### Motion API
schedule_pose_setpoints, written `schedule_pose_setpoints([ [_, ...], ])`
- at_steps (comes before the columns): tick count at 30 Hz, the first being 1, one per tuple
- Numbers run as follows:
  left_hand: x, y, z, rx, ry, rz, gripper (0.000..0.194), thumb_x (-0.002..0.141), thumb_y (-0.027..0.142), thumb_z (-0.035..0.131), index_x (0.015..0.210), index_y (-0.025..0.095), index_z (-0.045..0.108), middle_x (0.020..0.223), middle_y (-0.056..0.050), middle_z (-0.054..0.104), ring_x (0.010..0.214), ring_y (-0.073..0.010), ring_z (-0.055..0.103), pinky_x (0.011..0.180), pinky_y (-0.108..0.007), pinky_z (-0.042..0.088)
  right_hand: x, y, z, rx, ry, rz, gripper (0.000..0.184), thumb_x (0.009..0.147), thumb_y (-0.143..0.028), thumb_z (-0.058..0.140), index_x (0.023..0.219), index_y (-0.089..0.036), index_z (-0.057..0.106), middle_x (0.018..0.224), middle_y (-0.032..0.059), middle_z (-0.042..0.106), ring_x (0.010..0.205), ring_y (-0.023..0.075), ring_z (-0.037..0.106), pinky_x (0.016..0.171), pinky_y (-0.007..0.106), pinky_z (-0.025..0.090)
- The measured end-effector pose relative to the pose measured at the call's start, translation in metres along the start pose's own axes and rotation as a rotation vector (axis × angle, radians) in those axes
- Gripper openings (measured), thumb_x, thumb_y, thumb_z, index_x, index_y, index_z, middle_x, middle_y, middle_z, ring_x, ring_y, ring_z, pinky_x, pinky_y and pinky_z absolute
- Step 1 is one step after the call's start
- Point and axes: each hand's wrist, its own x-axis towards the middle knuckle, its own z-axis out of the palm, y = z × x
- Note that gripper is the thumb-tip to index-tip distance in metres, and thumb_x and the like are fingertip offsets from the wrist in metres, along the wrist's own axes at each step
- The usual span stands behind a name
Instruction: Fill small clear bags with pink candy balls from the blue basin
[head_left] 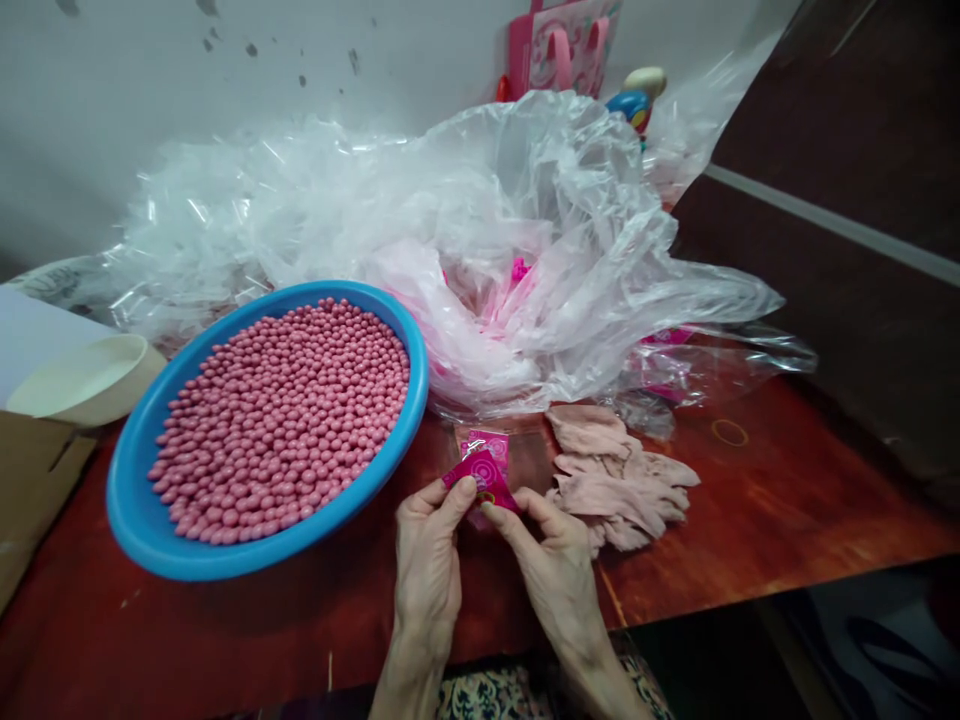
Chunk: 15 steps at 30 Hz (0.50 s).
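Observation:
Between my two hands is a small magenta printed card (480, 478) with a ring pattern. My left hand (431, 550) pinches its left edge between thumb and fingers. My right hand (551, 560) pinches the lower right part, where a bit of yellow-green shows by the thumb. Just beyond it, a clear plastic bag with a pink printed label (491, 450) lies on the table. Left of my hands stands a blue basin (416, 400) full of pink beads (292, 420). A crumpled beige cloth (619, 475) lies right beside my right hand.
A large heap of clear plastic bags (570, 190) spreads along the wall behind. At left are a cream bowl (97, 385) and a cardboard box (37, 490). A rubber band (730, 432) lies on the reddish table (810, 510). A pink gift bag (566, 50) stands at the back.

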Motion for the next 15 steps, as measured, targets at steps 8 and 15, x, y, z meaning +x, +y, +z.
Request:
schedule_pose_setpoints([
  [8,0.001,-0.004,-0.002,-0.063,-0.005,-0.063,0.024,0.051,0.025,0.084,0.069,0.012,0.073,0.063,-0.002,0.068,0.056,-0.0088,0.057,0.057,-0.02,0.046,-0.003,0.006,-0.004,-0.135,-0.054,-0.112,0.034,0.093,-0.03,0.044,0.062,-0.018,0.053,0.059,-0.0009,0.055,0.054,0.012,0.05,0.051,0.021,0.038],
  [15,0.001,-0.001,-0.004,-0.056,0.031,-0.071,0.027,0.049,0.022,0.085,0.071,0.012,0.071,0.067,-0.001,0.07,0.061,-0.008,0.059,0.063,-0.018,0.047,0.0,0.004,-0.012,-0.276,-0.125,-0.203,0.033,0.095,-0.027,0.039,0.072,-0.018,0.06,0.067,0.001,0.058,0.059,0.0134,0.054,0.052,0.022,0.041],
])
